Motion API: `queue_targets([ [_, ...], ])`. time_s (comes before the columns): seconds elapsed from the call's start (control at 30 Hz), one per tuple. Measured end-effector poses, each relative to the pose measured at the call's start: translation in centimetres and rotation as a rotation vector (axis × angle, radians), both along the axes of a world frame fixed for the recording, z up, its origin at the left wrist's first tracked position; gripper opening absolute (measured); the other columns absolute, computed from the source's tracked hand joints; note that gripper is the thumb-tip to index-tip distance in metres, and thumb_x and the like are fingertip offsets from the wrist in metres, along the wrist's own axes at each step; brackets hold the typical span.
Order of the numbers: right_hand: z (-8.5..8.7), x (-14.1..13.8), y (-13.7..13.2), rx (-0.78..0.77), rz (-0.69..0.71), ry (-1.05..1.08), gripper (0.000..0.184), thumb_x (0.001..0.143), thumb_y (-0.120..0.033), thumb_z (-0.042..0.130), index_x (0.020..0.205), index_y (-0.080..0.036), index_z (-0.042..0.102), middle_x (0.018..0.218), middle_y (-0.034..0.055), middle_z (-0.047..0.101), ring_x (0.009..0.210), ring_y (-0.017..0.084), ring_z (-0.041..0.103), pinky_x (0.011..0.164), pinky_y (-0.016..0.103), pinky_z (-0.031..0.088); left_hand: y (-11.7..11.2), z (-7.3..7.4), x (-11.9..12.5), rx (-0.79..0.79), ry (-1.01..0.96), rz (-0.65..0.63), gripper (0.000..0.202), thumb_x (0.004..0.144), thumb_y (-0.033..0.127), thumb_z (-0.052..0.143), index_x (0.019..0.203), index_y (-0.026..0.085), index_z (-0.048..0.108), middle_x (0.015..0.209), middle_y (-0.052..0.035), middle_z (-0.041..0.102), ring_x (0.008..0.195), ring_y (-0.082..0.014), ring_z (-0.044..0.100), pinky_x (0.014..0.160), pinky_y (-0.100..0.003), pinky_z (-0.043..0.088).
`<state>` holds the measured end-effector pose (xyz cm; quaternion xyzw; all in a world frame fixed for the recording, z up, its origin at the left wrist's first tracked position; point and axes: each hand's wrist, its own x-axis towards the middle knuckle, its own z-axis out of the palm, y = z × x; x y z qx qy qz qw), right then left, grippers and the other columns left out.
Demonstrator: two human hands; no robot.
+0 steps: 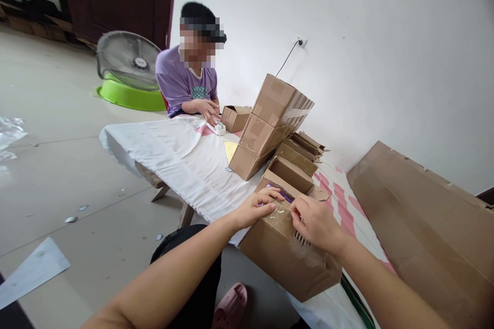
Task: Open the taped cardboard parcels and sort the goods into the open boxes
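Note:
Close in front of me, a brown cardboard box [283,257] sits at the table's near edge, with shiny clear tape on its top. My left hand [257,208] rests on the top of this box, fingers stretched out and together. At the box's upper right side is my right hand [318,221], its fingers curled in a pinch; what they hold, if anything, is hidden. Between the two hands shows a strip of something purple [286,196], mostly covered. Just beyond stands an open cardboard box [297,158] with its flaps up.
Closed cardboard boxes [262,118] are stacked on the cloth-covered table [154,151]. Across it, a person in purple [185,79] reaches to a white object [218,128] beside a small box [235,118]. A large cardboard sheet [424,216] leans right; a fan [129,59] stands left.

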<state>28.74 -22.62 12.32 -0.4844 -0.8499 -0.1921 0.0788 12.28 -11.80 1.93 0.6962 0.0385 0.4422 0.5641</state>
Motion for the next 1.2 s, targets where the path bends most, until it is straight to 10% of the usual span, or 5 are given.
queue_targets([
  [0.37,0.2,2.3,-2.4,-0.013,-0.178,0.363,0.014,0.090,-0.016,0.043,0.080,-0.021,0.050,0.077,0.0019,0.056,0.070,0.016,0.055,0.064,0.028,0.044,0.4,-0.1,0.1,0.023,0.007,-0.010,0.041,0.084,0.056,0.062,0.067,0.018,0.067,0.115,-0.0104,0.068,0.130,-0.0299,0.046,0.114,-0.049,0.027],
  [0.8,-1.3,-0.3,-7.1,0.006,0.047,0.432,0.016,0.089,-0.009,0.046,0.090,-0.023,0.053,0.084,0.0030,0.061,0.081,0.018,0.060,0.073,0.031,0.050,0.1,-0.3,0.0,-0.010,-0.001,0.003,0.043,0.090,0.058,0.052,0.086,0.020,0.073,0.118,-0.0083,0.068,0.135,-0.0302,0.041,0.118,-0.049,0.021],
  [1.03,-5.0,2.4,-13.1,-0.032,0.109,0.271,0.023,0.078,-0.002,0.046,0.084,-0.024,0.049,0.073,0.0011,0.060,0.064,0.015,0.058,0.058,0.025,0.048,-0.2,-0.3,0.1,-0.021,0.017,0.065,0.051,0.095,0.058,0.039,0.106,0.020,0.072,0.125,-0.0089,0.065,0.137,-0.0299,0.040,0.119,-0.048,0.020],
  [1.2,-9.7,7.8,-16.6,-0.231,-0.259,0.085,0.020,0.081,-0.005,0.042,0.080,-0.021,0.054,0.077,0.0040,0.062,0.070,0.017,0.062,0.062,0.027,0.049,-0.5,-0.2,0.2,-0.025,0.005,0.079,0.050,0.095,0.058,0.041,0.113,0.021,0.069,0.130,-0.0081,0.061,0.139,-0.0304,0.035,0.120,-0.047,0.019],
])
